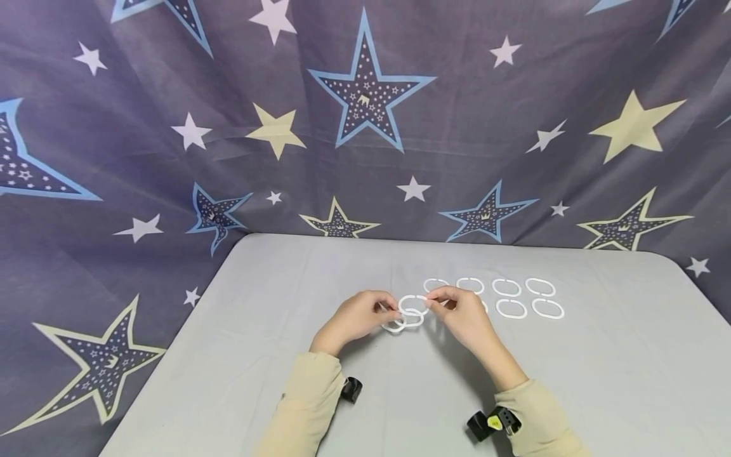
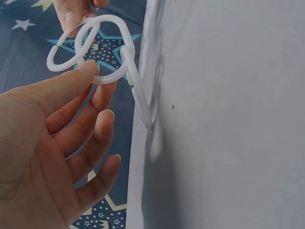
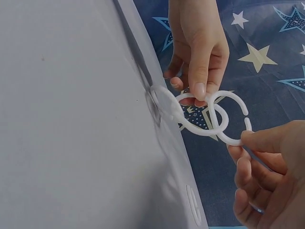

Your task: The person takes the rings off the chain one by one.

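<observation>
Above the grey table, three white plastic chain links hang joined between the two hands. My left hand (image 1: 361, 315) pinches the middle link (image 3: 200, 132) between thumb and fingertip. From that one a lower link (image 2: 140, 102) dangles, its end at or near the tabletop; I cannot tell if it touches. My right hand (image 1: 465, 317) holds the third link (image 3: 226, 140) by its side, thumb against finger. This link passes through the middle one, and a narrow gap shows in its rim close to the right thumb. The other left fingers are loosely bent.
Several loose white links, such as this link (image 1: 547, 308) and another link (image 1: 506, 287), lie in two rows on the grey table (image 1: 257, 317), to the right and behind the hands. The right hand partly covers some. A star-patterned cloth (image 1: 228, 95) hangs behind the table.
</observation>
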